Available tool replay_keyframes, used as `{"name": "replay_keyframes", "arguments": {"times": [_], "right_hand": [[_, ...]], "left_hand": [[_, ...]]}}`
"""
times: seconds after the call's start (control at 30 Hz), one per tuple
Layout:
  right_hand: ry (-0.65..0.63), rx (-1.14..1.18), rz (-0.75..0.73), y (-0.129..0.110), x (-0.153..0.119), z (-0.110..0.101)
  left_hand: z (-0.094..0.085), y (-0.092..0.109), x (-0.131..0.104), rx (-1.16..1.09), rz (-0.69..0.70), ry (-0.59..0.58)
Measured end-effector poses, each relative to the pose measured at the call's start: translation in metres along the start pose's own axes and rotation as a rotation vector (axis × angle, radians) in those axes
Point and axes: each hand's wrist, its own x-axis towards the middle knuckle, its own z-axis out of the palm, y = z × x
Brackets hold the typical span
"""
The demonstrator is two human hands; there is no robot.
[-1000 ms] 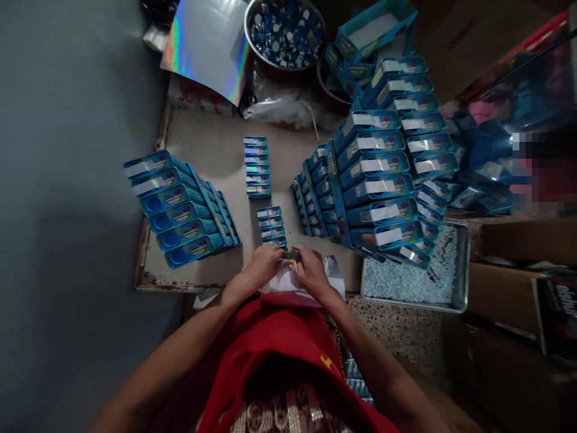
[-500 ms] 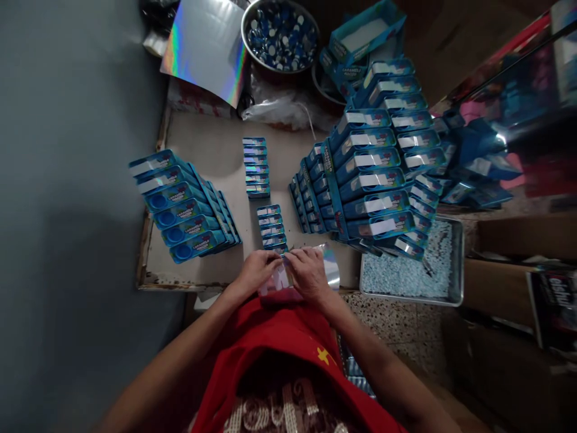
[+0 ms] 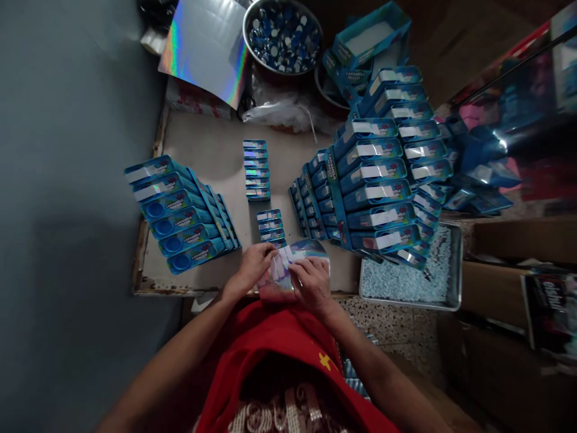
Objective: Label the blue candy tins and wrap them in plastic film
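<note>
A shiny rainbow-reflecting sheet (image 3: 309, 248) with pale strips on it, apparently stickers, lies in front of my red apron. My left hand (image 3: 255, 264) grips its left edge between thumb and fingers. Over the sheet's right half, my right hand (image 3: 312, 282) has thumb and fingers pinched together; whatever is between them is too small to make out. Just beyond the sheet stands a short row of small blue boxes (image 3: 270, 226) with pale strips on top. Farther off is a second, similar row of small blue boxes (image 3: 257, 171).
Larger blue cartons are stacked at left (image 3: 187, 219) and in a tall pile at right (image 3: 376, 192). A metal tray (image 3: 366, 287) holds pale blue pieces. At the back are a bowl (image 3: 246, 33) of blue and silver discs, a large holographic sheet (image 3: 205, 48) and clear plastic (image 3: 282, 113).
Both hands were together at the near end of the closest box row. My right hand has drawn back towards me over the sheet, and more of the sheet shows between the hands.
</note>
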Motion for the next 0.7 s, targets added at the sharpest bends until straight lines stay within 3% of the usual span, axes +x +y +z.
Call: {"name": "replay_keyframes", "arguments": {"times": [0.13, 0.2, 0.27, 0.33, 0.37, 0.47, 0.53, 0.7], "right_hand": [[0.003, 0.055, 0.053, -0.001, 0.001, -0.018], [0.040, 0.185, 0.125, -0.006, 0.001, -0.031], [0.090, 0.397, 0.293, -0.015, 0.004, -0.044], [0.096, 0.647, 0.493, -0.025, 0.011, -0.057], [0.073, 0.766, 0.566, -0.029, 0.016, -0.061], [-0.002, 1.011, 0.651, -0.038, 0.031, -0.070], [-0.014, 1.086, 0.662, -0.044, 0.039, -0.073], [-0.043, 1.196, 0.677, -0.062, 0.050, -0.082]], "left_hand": [[0.007, -0.005, 0.012, 0.166, 0.024, 0.046], [0.008, -0.006, 0.013, 0.286, 0.050, 0.134], [0.008, -0.005, 0.009, 0.324, 0.065, 0.267], [0.006, -0.001, -0.003, 0.170, 0.071, 0.364], [0.003, 0.001, -0.011, 0.021, 0.064, 0.358], [-0.007, 0.012, -0.039, -0.527, -0.017, 0.159], [-0.015, 0.019, -0.056, -0.740, -0.032, 0.072], [-0.032, 0.033, -0.078, -0.619, 0.083, 0.368]]}}
